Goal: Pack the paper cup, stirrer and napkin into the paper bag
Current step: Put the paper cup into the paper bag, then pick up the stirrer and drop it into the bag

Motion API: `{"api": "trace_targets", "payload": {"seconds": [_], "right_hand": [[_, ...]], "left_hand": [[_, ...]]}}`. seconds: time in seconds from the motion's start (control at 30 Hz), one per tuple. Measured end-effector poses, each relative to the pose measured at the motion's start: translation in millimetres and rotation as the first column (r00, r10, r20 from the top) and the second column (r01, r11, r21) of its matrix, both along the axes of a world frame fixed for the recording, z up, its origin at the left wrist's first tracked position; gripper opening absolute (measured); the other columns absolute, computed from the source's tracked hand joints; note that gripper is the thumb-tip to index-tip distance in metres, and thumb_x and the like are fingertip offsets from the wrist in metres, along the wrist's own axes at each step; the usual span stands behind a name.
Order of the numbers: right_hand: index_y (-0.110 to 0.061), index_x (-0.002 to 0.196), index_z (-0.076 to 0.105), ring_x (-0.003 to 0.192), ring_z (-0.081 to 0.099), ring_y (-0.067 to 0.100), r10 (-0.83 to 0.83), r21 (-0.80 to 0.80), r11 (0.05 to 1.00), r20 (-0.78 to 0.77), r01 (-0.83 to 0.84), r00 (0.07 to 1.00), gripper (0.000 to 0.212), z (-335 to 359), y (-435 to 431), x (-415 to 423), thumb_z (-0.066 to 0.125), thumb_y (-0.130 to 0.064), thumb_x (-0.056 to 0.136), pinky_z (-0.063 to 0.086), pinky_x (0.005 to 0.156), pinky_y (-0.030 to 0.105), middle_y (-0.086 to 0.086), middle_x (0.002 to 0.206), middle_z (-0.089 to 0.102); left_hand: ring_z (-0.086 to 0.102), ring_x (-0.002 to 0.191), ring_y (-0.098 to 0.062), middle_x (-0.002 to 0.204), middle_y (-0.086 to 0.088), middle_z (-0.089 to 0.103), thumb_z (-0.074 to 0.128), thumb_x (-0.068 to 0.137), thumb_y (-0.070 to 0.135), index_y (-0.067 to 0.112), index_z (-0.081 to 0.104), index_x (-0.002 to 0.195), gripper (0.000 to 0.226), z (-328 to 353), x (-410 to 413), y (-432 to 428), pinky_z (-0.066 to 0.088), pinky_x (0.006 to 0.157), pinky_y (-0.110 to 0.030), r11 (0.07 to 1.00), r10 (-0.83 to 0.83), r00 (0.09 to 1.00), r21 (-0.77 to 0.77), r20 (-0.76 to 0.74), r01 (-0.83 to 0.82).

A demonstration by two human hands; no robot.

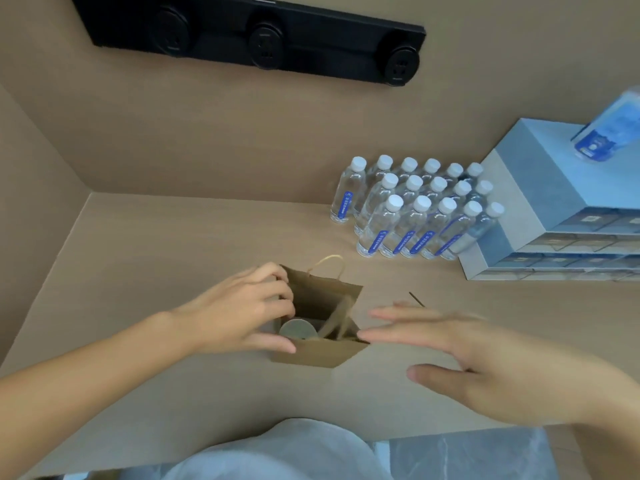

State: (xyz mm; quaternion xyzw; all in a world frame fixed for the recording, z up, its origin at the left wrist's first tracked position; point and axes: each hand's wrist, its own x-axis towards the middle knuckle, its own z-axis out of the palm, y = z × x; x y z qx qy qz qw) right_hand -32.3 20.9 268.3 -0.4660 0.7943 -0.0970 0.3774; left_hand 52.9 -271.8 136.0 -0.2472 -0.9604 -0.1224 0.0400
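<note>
Water bottles [412,211] stand in rows beside stacked boxes [540,216]; a blue pack [609,129] lies on top; a black socket strip [256,39] is on the wall.

One view only, worn on the head, looking forward and steeply down onto the bench [173,237]. Close above the paper bag [322,355], seen almost straight into its open mouth. Beyond the bag, farther off, the back wall with a black socket strip [256,39]. Wide-angle, with bent edges.

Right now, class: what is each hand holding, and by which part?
The left hand grips the paper bag by its left rim. The right hand is open and blurred, holding nothing.
</note>
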Motion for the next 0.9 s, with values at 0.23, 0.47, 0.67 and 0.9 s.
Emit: {"api": "trace_targets", "payload": {"seconds": [0.23,0.47,0.67,0.9], "right_hand": [[-0.055,0.118,0.060,0.125,0.046,-0.015,-0.424,-0.130,0.891,0.112,0.436,0.899,0.036,-42.1,71.6,-48.6,0.064,-0.032,0.090,0.037,0.105,0.014,-0.039,0.130,0.055],[-0.012,0.131,0.057,0.111,0.061,0.026,-0.762,0.082,0.642,-0.038,0.762,0.646,0.040,-172.1,97.9,-142.8,0.065,-0.019,0.092,0.044,0.095,0.032,0.009,0.128,0.064],[-0.002,0.134,0.052,0.123,0.053,0.037,-0.760,0.129,0.581,-0.269,0.804,0.592,0.051,-265.5,88.5,-186.1,0.067,-0.025,0.090,0.042,0.101,0.035,0.023,0.128,0.061],[0.001,0.092,0.056,0.089,0.060,0.039,-0.674,0.072,0.670,-0.359,0.739,0.646,0.008,-315.8,86.8,-182.9,0.055,0.004,0.084,0.051,0.075,0.037,0.026,0.097,0.063]], "left_hand": [[0.048,0.113,-0.022,0.116,-0.002,0.061,0.040,0.101,0.038,0.010,0.063,0.111,0.038,-4.4,14.8,4.9,0.038,0.100,-0.029,0.903,0.279,0.957,0.361,-0.080,-0.233],[0.052,0.095,-0.015,0.103,-0.002,0.055,0.036,0.100,0.029,0.011,0.057,0.105,0.028,-62.8,15.7,9.5,0.035,0.081,-0.022,0.466,0.768,0.616,0.506,0.176,-0.725],[0.042,0.122,-0.041,0.133,-0.022,0.046,0.060,0.093,0.018,0.003,0.045,0.131,0.044,-145.9,6.9,13.3,0.038,0.103,-0.050,0.339,0.824,0.331,0.066,0.460,-0.938],[-0.010,0.148,-0.037,0.162,-0.012,-0.013,0.053,0.087,0.048,0.022,-0.007,0.151,0.092,-198.5,14.5,31.6,0.008,0.118,-0.059,0.261,0.828,0.008,-0.373,0.560,-0.890]]}}
